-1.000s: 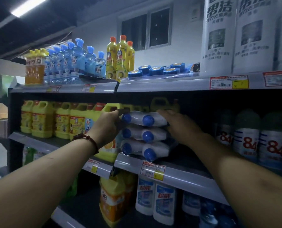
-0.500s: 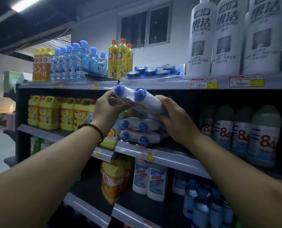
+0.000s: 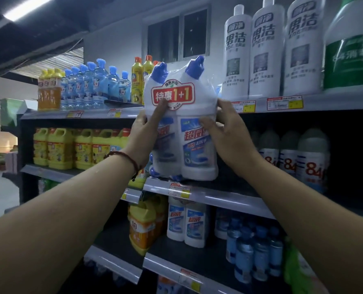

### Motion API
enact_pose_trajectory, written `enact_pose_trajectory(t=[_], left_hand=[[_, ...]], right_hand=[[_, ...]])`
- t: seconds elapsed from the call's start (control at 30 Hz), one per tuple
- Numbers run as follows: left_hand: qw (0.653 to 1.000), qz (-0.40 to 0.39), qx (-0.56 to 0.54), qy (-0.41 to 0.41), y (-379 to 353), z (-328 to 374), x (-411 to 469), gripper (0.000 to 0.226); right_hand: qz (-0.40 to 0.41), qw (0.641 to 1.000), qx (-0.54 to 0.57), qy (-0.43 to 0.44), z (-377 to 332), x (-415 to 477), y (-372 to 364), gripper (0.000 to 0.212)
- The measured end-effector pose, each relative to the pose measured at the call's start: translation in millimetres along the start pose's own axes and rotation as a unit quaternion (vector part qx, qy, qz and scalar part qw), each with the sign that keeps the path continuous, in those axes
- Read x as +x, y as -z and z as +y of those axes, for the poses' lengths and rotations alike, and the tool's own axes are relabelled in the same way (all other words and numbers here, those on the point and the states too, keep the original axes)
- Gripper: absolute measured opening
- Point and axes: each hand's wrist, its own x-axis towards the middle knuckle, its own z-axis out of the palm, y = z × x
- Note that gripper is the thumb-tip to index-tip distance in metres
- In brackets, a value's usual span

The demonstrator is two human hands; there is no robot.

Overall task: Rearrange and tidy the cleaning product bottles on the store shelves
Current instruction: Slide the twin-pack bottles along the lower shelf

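In front of a store's cleaning-products shelving, a person's left hand is gripping the left side of a shrink-wrapped twin pack of 2 white bottles. Its thumb is lying across the front at the lower edge of the red "1+1" sticker, and the remaining fingers are wrapping behind. The right hand is clasping the pack's right side, thumb pressing on the blue label and fingers curling round the edge. A dark red beaded bracelet is circling the left wrist.

The pack is standing upright between both hands, its angled caps pointing up. Its base is sitting just above the front edge of the middle shelf; whether it is touching the shelf cannot be told. Other blue caps are showing just behind its lower left corner.

To the left on the same shelf, yellow jugs are lining up in a row. To the right, "84" bottles are standing in shadow.

On the top shelf, tall white bottles are rising just right of the pack, with a green-labelled bottle at the far right. Yellow bottles with orange caps, clear blue bottles and orange bottles are running off to the left.

On the lower shelf, 2 matching white bottles are standing beside an orange-and-yellow jug, with small blue bottles near them to the right.
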Motion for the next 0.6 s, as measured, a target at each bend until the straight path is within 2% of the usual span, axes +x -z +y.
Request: enact_pose_trajectory(t=[0.13,0.3,0.47,0.53,0.6], left_hand=[[0.997,-0.005,0.004,0.072,6.3,-12.7,-28.2,0.07],[0.988,0.045,0.031,0.142,38.6,-49.8,-82.6,0.081],[0.981,0.047,0.115,0.151,66.2,-76.5,-130.7,0.043],[0.977,0.047,0.142,0.155,76.0,-89.5,-146.2,0.039],[0.967,0.046,0.166,0.186,86.5,-105.6,-160.5,0.044]], right_hand=[[-0.011,0.99,0.12,-0.078,2.8,-16.3,-10.5,0.02],[-0.015,0.97,0.163,-0.182,35.7,-61.1,-34.8,0.026],[-0.041,0.946,0.172,-0.273,74.6,-114.6,-62.2,0.026],[-0.054,0.932,0.184,-0.306,88.6,-135.7,-72.7,0.027],[-0.053,0.925,0.184,-0.329,102.7,-156.4,-82.8,0.025]])
